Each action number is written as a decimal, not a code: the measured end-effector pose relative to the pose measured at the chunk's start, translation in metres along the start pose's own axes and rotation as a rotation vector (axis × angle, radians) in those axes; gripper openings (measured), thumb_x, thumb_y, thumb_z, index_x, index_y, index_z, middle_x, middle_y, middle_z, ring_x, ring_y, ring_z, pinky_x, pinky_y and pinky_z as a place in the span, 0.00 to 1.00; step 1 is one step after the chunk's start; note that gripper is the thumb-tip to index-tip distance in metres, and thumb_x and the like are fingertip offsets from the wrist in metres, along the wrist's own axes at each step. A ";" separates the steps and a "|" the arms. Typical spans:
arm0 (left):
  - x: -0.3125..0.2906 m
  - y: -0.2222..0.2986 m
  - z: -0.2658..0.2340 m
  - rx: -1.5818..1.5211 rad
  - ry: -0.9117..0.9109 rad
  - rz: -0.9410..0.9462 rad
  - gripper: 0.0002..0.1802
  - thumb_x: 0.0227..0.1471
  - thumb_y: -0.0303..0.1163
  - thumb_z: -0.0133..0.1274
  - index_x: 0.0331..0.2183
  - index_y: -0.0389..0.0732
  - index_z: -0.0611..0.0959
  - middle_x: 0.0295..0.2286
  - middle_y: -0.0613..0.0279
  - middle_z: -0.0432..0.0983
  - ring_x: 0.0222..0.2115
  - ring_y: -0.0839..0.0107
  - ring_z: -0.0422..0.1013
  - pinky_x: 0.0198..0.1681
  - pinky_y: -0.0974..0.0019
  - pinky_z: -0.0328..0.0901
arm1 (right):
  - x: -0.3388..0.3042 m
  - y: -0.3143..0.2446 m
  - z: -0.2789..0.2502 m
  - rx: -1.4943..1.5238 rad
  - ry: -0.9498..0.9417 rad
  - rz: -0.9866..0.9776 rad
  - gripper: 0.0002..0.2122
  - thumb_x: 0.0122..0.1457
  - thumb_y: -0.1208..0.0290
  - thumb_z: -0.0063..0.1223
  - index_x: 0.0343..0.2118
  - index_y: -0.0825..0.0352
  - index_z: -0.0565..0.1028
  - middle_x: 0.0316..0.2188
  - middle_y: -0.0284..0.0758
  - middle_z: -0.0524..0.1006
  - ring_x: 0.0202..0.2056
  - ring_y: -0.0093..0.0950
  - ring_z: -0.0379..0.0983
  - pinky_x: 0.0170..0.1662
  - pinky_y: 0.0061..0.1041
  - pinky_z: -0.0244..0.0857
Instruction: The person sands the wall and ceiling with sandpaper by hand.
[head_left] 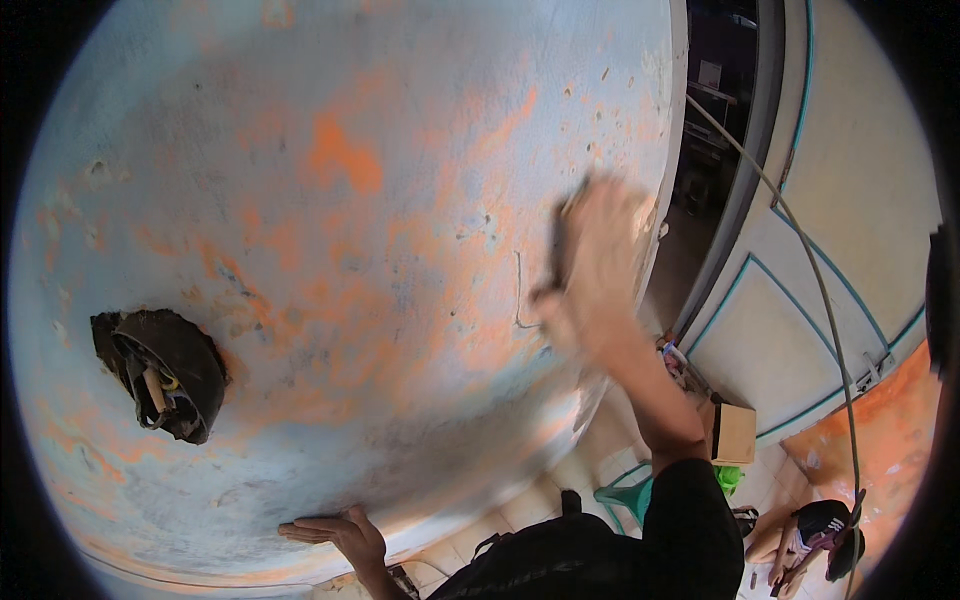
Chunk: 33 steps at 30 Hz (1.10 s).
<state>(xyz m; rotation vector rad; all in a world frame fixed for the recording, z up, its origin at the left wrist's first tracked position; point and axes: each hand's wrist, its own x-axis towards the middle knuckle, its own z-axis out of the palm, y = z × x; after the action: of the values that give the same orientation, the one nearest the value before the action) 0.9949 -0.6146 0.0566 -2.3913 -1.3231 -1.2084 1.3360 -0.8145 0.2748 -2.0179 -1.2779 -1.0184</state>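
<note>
In front of me is a wall (430, 180) with patchy pale blue-grey and orange paint, scuffed and pitted. Near its right edge, my right hand (605, 240) is smeared by motion and pressed around a dark flat block, like a sanding block (563, 235), held against the surface. Only the block's left edge shows; the hand covers the rest. Low on the wall, my left hand (355, 540) rests with its fingers stretched out and pointing left, holding nothing.
A ragged hole (165, 375) with wires opens at left. Right of the wall are a dark doorway (705, 130), a pale door (850, 150) and a slanting cable (790, 215). Below are a cardboard box (735, 435), a green stool (630, 495) and a person (815, 540) sitting low.
</note>
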 end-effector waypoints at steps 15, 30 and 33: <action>-0.002 0.001 -0.005 0.020 -0.049 0.048 0.49 0.55 0.57 0.31 0.55 0.32 0.25 0.54 0.29 0.13 0.56 0.35 0.14 0.55 0.37 0.19 | 0.004 0.027 0.017 0.140 0.437 0.010 0.33 0.58 0.53 0.37 0.58 0.74 0.50 0.61 0.53 0.43 0.62 0.47 0.35 0.62 0.45 0.27; -0.016 -0.024 0.013 -0.023 0.068 0.184 0.51 0.53 0.53 0.43 0.58 0.37 0.30 0.56 0.38 0.12 0.56 0.37 0.14 0.54 0.33 0.19 | -0.227 -0.125 0.162 0.168 -0.185 -0.363 0.16 0.43 0.61 0.54 0.36 0.59 0.71 0.34 0.37 0.67 0.37 0.40 0.62 0.38 0.47 0.56; -0.045 -0.048 0.036 0.000 0.036 0.218 0.49 0.52 0.49 0.46 0.58 0.36 0.34 0.57 0.35 0.18 0.57 0.35 0.19 0.55 0.33 0.23 | -0.205 -0.088 0.141 -0.039 -0.293 -0.332 0.15 0.45 0.63 0.52 0.39 0.56 0.72 0.33 0.32 0.69 0.38 0.36 0.63 0.41 0.41 0.59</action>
<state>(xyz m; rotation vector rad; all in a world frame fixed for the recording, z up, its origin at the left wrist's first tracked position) 0.9657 -0.5976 -0.0108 -2.4261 -1.0194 -1.1830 1.2446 -0.7752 0.0307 -2.0844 -1.8073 -0.9163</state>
